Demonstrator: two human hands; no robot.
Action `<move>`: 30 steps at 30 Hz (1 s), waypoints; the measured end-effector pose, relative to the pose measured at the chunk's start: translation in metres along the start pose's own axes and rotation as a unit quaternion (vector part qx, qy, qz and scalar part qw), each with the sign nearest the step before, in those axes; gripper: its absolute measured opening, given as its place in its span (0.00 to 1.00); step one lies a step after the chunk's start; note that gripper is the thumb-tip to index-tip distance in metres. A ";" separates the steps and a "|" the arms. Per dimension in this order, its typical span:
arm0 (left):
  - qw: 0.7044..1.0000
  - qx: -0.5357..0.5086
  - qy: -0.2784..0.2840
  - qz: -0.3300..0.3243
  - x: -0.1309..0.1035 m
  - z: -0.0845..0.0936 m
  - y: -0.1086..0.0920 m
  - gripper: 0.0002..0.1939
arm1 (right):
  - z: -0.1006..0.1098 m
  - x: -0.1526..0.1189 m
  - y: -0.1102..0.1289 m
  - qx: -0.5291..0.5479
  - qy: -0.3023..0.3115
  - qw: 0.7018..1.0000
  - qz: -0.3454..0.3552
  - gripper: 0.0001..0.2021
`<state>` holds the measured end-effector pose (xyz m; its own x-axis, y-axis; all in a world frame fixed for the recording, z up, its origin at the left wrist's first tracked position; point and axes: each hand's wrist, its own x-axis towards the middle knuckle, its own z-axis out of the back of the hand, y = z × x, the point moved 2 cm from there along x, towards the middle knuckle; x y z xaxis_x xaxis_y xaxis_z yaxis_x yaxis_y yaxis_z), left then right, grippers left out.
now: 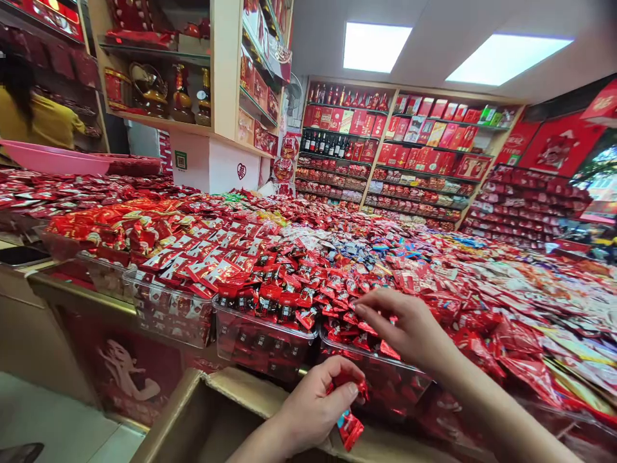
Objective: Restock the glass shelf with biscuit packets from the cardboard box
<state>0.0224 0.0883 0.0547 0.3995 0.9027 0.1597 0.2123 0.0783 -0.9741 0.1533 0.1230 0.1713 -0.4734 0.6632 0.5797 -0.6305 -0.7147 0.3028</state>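
My left hand (321, 405) is closed around a few red-wrapped candies; one candy (353, 434) with a blue patch sticks out below the thumb. It is above the edge of an open cardboard box (241, 389). My right hand (402, 321) hovers palm down over a clear plastic bin (376, 370) of small red-wrapped candies (337, 283). Its fingers are stretched forward and a little apart, with nothing visible between them. Left of that bin stands another clear bin (263, 350) heaped with red and black wrapped candies (270, 299).
Heaps of wrapped sweets (506, 283) cover the wide display. A phone (22, 256) lies at the left edge. A pink basin (55, 157) stands at the far left, near a person in yellow (38, 122). Shelves (385, 151) with bottles and red boxes line the back wall.
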 end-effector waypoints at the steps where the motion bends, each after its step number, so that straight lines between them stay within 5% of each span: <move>1: 1.000 0.004 0.004 -0.009 -0.001 0.000 0.000 0.06 | -0.003 -0.019 -0.001 0.018 0.002 1.000 -0.019 0.08; 7: 0.997 0.015 0.070 -0.029 -0.003 -0.001 -0.001 0.15 | -0.045 -0.097 -0.009 0.179 -0.012 0.969 -0.168 0.12; 12: 0.997 0.035 0.068 0.009 -0.003 -0.002 0.001 0.20 | -0.071 -0.110 -0.020 0.352 -0.022 0.906 -0.233 0.12; 17: 0.997 0.031 0.069 0.006 0.002 -0.001 0.002 0.12 | -0.078 -0.117 -0.027 0.426 -0.123 0.868 -0.224 0.13; 20: 0.996 0.078 0.040 -0.013 0.005 0.000 -0.001 0.08 | -0.077 -0.120 -0.024 0.414 -0.142 0.878 -0.192 0.11; 24: 0.994 0.098 0.027 -0.029 0.003 0.001 -0.003 0.07 | -0.069 -0.121 -0.016 0.300 -0.164 0.933 -0.112 0.03; 30: 0.997 0.080 0.023 0.001 0.002 0.001 0.002 0.14 | -0.065 -0.125 -0.006 0.136 -0.203 0.970 0.013 0.08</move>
<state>0.0224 0.0908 0.0532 0.4413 0.8827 0.1617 0.0683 0.1466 -0.9868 0.1764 0.0590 0.0475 -0.1714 0.5417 0.8229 -0.4108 -0.7985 0.4401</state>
